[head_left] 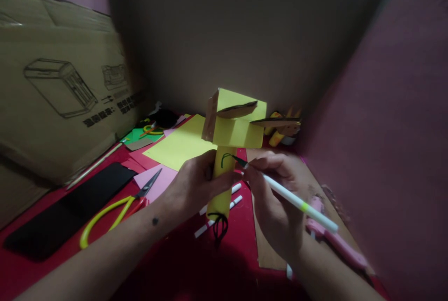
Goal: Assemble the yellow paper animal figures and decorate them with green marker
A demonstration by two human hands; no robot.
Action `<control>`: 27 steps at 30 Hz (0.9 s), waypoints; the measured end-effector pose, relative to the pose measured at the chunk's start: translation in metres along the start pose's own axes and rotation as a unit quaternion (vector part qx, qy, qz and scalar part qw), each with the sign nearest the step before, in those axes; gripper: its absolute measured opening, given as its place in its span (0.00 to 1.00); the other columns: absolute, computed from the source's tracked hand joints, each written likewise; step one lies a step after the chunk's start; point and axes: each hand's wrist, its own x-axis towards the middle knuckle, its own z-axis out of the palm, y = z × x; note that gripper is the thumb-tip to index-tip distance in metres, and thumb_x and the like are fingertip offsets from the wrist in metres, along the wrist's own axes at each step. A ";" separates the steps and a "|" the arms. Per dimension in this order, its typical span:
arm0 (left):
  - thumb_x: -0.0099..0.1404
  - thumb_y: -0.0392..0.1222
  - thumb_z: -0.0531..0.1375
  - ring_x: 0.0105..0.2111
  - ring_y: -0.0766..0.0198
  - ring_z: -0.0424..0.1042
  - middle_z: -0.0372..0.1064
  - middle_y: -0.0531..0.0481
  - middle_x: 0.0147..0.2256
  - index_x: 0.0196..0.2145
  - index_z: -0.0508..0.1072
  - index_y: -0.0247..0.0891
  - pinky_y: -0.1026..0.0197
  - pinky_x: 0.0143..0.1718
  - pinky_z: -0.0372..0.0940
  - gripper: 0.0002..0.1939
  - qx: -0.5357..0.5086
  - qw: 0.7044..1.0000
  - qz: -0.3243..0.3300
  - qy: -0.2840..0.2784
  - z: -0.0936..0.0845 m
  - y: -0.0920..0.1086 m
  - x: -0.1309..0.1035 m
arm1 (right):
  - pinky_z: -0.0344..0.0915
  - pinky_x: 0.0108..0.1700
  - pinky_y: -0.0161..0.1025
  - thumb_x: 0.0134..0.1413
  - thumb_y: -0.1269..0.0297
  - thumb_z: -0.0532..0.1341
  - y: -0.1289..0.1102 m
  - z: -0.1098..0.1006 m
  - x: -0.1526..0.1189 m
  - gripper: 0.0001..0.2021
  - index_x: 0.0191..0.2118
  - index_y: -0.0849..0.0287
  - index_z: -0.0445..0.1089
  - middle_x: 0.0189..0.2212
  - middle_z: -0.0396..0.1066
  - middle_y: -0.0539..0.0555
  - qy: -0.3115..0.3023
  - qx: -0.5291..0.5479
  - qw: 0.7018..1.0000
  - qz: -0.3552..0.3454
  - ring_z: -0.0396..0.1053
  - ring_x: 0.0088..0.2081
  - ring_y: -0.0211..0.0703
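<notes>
My left hand (196, 179) is closed around a yellow paper tube (223, 163). Joined to the tube's upper end is a boxy yellow paper piece (238, 130) with brown cardboard flaps sticking out. A loop of black string (220, 226) hangs from the lower end. My right hand (276, 198) grips a white marker (285, 191) with a yellow-green band. Its dark tip meets or nearly meets the tube, beside a curved dark green line drawn there.
Yellow-handled scissors (121, 207) and a black phone (70, 210) lie left on the red surface. Coloured paper sheets (182, 140) spread behind. More white markers (238, 201) lie below the tube. At right are a cardboard sheet (269, 249) and a pink tool (345, 247). A large carton (63, 81) stands left.
</notes>
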 end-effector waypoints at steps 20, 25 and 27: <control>0.56 0.52 0.65 0.31 0.60 0.70 0.72 0.49 0.31 0.37 0.73 0.36 0.61 0.28 0.64 0.18 -0.018 1.000 -0.004 -0.001 0.001 -0.003 0.001 | 0.64 0.25 0.31 0.53 0.72 0.63 0.000 0.002 0.000 0.05 0.30 0.56 0.66 0.24 0.67 0.45 0.019 0.002 1.000 0.013 0.64 0.23 0.32; 0.57 0.53 0.65 0.33 0.57 0.72 0.75 0.48 0.33 0.39 0.74 0.36 0.61 0.29 0.65 0.18 -0.005 1.000 -0.004 -0.001 0.000 -0.004 0.000 | 0.63 0.25 0.31 0.53 0.71 0.63 0.002 0.001 -0.001 0.05 0.32 0.56 0.66 0.24 0.65 0.45 0.025 0.008 1.000 0.012 0.62 0.24 0.32; 0.57 0.52 0.64 0.32 0.57 0.72 0.75 0.48 0.32 0.39 0.75 0.37 0.62 0.28 0.65 0.17 -0.003 1.000 -0.006 0.001 0.000 -0.003 0.000 | 0.63 0.25 0.31 0.54 0.71 0.63 0.004 0.000 -0.001 0.05 0.32 0.55 0.66 0.24 0.65 0.45 0.021 0.008 1.000 0.007 0.62 0.24 0.33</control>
